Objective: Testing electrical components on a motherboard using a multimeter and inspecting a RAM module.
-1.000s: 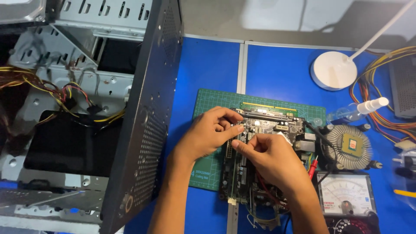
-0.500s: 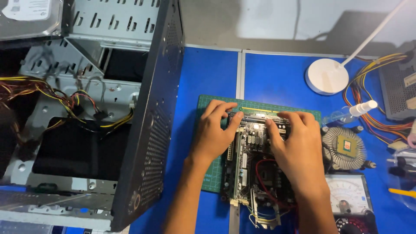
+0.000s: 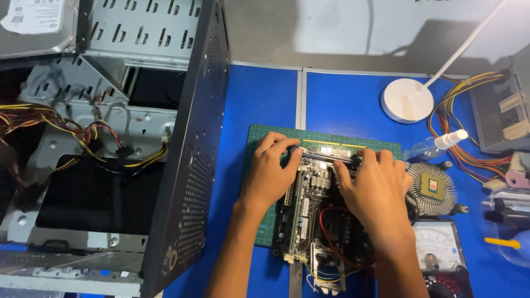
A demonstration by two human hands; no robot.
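Both hands have spread apart since earlier: left hand (image 3: 271, 171) and right hand (image 3: 374, 187) now press flat fingertips on opposite ends of the long green memory stick (image 3: 330, 151), lying crosswise atop the dark motherboard (image 3: 309, 221).

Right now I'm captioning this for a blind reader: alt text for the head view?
Two bare hands, left hand and right hand, press on a memory stick atop a motherboard lying on a green cutting mat, beside an open computer case.
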